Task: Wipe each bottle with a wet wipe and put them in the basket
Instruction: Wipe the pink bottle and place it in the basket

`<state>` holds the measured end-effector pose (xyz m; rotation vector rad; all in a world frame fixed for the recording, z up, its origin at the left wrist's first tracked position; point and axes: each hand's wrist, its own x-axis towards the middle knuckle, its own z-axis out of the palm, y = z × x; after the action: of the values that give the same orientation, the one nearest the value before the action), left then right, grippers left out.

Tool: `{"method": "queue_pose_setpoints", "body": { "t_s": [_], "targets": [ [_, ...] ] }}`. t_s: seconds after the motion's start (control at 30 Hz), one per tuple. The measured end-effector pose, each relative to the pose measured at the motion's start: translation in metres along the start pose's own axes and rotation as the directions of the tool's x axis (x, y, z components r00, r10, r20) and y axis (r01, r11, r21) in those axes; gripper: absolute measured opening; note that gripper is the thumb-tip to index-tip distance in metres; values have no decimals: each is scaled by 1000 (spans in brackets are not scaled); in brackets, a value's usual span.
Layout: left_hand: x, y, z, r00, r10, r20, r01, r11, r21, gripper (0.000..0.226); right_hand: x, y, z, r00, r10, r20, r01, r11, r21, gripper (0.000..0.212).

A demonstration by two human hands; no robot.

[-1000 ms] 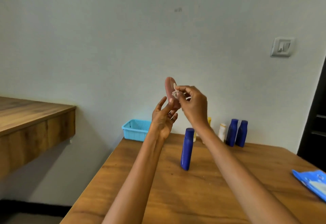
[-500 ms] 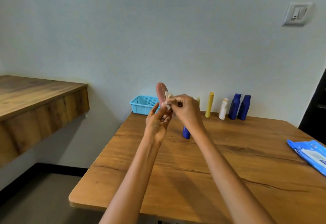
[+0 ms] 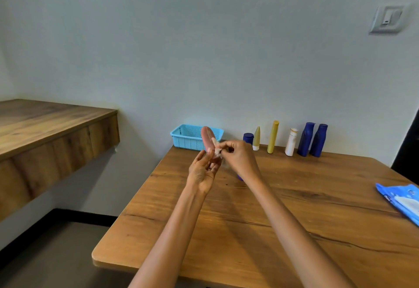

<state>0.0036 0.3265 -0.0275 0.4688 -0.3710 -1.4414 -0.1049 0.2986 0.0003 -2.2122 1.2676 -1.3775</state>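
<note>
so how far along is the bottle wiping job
Nothing shows inside the blue basket yet, though its floor is hidden. In hand: the left hand holds the pink bottle while the right hand rubs it with the wipe. Left: six bottles standing on the table.

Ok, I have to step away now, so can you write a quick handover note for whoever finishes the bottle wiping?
Left hand grips the pink bottle, held up over the table. Right hand pinches the wipe against it.
Basket sits at the far left corner; no bottle shows in it.
Six bottles stand on the table: blue bottle behind the right hand, tan tube, yellow bottle, white bottle, two blue bottles.
Wipe pack at the right edge.
Left: finish pink, basket it, then the others.
</note>
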Motion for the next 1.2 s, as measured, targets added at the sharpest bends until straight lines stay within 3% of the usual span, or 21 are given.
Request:
{"method": "queue_pose_setpoints", "body": {
  "t_s": [0.1,0.27,0.43,0.63,0.73,0.8,0.97,1.07,1.2],
  "targets": [
    [2,2,3,1000,8,3,-8,1000,-3,16,7,-3,1,997,-20,-72,23,999,42,22],
    [9,14,-7,999,-6,-44,6,1000,2,8,-3,0,13,998,-60,27,60,998,10,21],
    [10,13,-12,990,-140,-27,141,988,54,17,5,-1,15,992,-13,-126,1,995,-98,20],
    [15,14,-25,984,-168,-53,171,983,68,15,-8,2,22,1000,-8,16,10,994,-113,17],
    [12,11,-22,988,-151,-12,152,982,111,18,6,0,17,996,69,-54,-71,997,-31,15],
    [14,13,-18,992,-121,-22,123,984,132,17,10,-4,18,996,41,-75,-44,998,-36,16],
    [21,21,-17,991,-90,-103,104,985,138,11,8,-3,24,999,8,49,-4,996,-86,14],
    [21,19,-15,992,-104,-75,114,983,143,16,17,-4,21,999,49,-20,-50,999,-20,14],
    [24,22,-13,994,-66,-90,77,989,129,8,12,-8,28,998,-2,-56,3,1000,4,12]
  ]
}}
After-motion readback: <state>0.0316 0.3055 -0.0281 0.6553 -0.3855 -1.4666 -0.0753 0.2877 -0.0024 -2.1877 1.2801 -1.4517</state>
